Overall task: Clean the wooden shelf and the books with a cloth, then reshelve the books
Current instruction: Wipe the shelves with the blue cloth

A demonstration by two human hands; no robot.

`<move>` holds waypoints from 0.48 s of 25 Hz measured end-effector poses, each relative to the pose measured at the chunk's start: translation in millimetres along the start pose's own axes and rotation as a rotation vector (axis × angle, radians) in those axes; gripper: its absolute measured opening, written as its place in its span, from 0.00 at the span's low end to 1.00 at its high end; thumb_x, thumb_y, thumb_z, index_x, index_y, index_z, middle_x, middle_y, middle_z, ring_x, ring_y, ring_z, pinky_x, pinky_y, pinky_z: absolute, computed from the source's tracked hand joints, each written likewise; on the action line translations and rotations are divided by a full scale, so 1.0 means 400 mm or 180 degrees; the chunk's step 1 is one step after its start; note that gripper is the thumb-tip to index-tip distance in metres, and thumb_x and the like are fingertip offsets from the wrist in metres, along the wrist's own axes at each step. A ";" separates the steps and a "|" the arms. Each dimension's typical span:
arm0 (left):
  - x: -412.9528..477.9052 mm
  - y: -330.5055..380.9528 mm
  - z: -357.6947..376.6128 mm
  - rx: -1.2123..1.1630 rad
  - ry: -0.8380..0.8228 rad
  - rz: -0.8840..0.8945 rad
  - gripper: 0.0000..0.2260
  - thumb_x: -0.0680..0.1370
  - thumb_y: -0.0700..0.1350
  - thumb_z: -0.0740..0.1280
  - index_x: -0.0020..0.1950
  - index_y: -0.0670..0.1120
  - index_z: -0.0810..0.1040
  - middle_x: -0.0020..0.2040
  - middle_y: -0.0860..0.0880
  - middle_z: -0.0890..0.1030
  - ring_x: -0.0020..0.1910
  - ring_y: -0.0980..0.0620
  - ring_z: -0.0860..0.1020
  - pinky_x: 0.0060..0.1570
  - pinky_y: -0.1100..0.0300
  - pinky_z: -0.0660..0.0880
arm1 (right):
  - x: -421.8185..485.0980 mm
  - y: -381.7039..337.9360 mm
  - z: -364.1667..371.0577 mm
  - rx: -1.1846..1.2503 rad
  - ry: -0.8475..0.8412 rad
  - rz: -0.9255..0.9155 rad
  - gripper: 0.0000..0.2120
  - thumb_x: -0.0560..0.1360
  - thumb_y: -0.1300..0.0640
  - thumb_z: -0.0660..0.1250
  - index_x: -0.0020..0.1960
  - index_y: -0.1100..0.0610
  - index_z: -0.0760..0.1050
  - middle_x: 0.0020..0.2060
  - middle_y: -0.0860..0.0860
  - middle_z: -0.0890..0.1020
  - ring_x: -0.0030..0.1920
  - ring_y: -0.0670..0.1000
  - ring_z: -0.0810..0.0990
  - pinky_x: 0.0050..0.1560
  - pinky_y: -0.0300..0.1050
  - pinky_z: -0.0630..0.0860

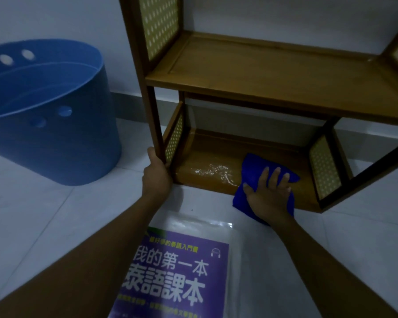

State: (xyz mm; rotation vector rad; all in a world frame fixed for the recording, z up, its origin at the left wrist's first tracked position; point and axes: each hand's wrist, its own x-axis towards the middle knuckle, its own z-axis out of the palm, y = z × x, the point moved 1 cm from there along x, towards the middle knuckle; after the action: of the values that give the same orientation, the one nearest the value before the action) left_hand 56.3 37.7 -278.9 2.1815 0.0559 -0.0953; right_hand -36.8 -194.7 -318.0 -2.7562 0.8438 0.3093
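Observation:
A wooden shelf (262, 72) with cane side panels stands on the floor against the wall, both boards bare. My right hand (268, 193) presses a blue cloth (253, 171) flat on the right part of the bottom board, at its front edge. A wet, shiny patch (214, 171) lies on the board left of the cloth. My left hand (156, 173) grips the shelf's front left post near the floor. A purple book (177, 271) with white characters lies flat on the floor in front of the shelf, between my forearms, on a clear plastic sheet.
A large blue plastic tub (51, 125) with round holes stands on the tiled floor left of the shelf. A pale wall runs behind both. Open tiles lie to the right of the book.

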 end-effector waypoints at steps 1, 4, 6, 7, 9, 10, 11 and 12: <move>0.001 0.000 0.001 0.0036 0.0004 0.0027 0.20 0.82 0.46 0.55 0.71 0.47 0.53 0.55 0.39 0.77 0.51 0.41 0.77 0.53 0.45 0.74 | 0.002 -0.022 0.008 -0.0022 0.0070 -0.0122 0.35 0.79 0.36 0.44 0.77 0.52 0.34 0.76 0.59 0.35 0.75 0.64 0.35 0.73 0.60 0.41; 0.004 -0.003 -0.002 0.0083 0.0002 0.0044 0.20 0.82 0.45 0.55 0.72 0.46 0.53 0.52 0.40 0.76 0.48 0.43 0.76 0.51 0.47 0.74 | 0.013 -0.089 0.020 -0.0155 -0.0031 -0.0563 0.33 0.79 0.37 0.40 0.76 0.50 0.32 0.75 0.56 0.32 0.75 0.61 0.33 0.73 0.61 0.38; 0.004 -0.002 -0.005 0.0066 -0.0040 0.0059 0.19 0.82 0.45 0.54 0.71 0.46 0.54 0.49 0.42 0.75 0.45 0.46 0.74 0.48 0.51 0.72 | 0.027 -0.140 0.020 -0.0204 -0.0252 -0.0807 0.33 0.79 0.37 0.41 0.77 0.51 0.33 0.75 0.55 0.31 0.74 0.60 0.31 0.73 0.60 0.36; 0.004 -0.001 -0.006 0.0072 -0.0069 0.0078 0.19 0.82 0.45 0.54 0.71 0.46 0.54 0.48 0.44 0.74 0.45 0.46 0.73 0.47 0.53 0.71 | 0.032 -0.169 0.018 -0.0225 -0.0352 -0.0924 0.33 0.79 0.37 0.41 0.77 0.51 0.33 0.75 0.54 0.32 0.74 0.60 0.31 0.73 0.60 0.36; 0.001 0.003 -0.008 0.0088 -0.0107 0.0116 0.21 0.82 0.46 0.55 0.72 0.46 0.52 0.47 0.45 0.73 0.45 0.46 0.74 0.47 0.53 0.71 | 0.042 -0.222 0.019 -0.0263 -0.0519 -0.1162 0.33 0.79 0.37 0.43 0.77 0.50 0.35 0.75 0.53 0.32 0.74 0.60 0.31 0.73 0.60 0.36; -0.001 0.003 -0.008 0.0102 -0.0114 0.0137 0.21 0.82 0.46 0.55 0.73 0.46 0.52 0.46 0.45 0.72 0.45 0.46 0.74 0.46 0.53 0.71 | 0.045 -0.240 0.018 -0.0288 -0.0578 -0.1272 0.33 0.80 0.37 0.43 0.77 0.50 0.36 0.76 0.53 0.33 0.75 0.59 0.31 0.73 0.60 0.36; -0.002 0.005 -0.007 0.0105 -0.0118 0.0140 0.21 0.82 0.46 0.55 0.72 0.45 0.52 0.46 0.45 0.72 0.45 0.46 0.74 0.46 0.53 0.71 | 0.049 -0.247 0.018 -0.0320 -0.0615 -0.1372 0.32 0.80 0.38 0.44 0.77 0.49 0.37 0.76 0.52 0.34 0.75 0.59 0.32 0.73 0.60 0.37; -0.002 0.004 -0.006 0.0090 -0.0115 0.0129 0.20 0.82 0.46 0.55 0.72 0.45 0.53 0.46 0.45 0.73 0.46 0.46 0.75 0.46 0.53 0.72 | 0.053 -0.244 0.018 -0.0364 -0.0618 -0.1473 0.31 0.81 0.40 0.45 0.77 0.49 0.37 0.76 0.52 0.34 0.75 0.59 0.32 0.73 0.60 0.38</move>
State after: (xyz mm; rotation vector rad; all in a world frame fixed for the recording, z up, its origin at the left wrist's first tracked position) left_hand 55.7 38.7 -276.0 2.2072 -0.0103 -0.1129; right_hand 35.1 -125.3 -314.3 -2.8575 0.1344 0.5324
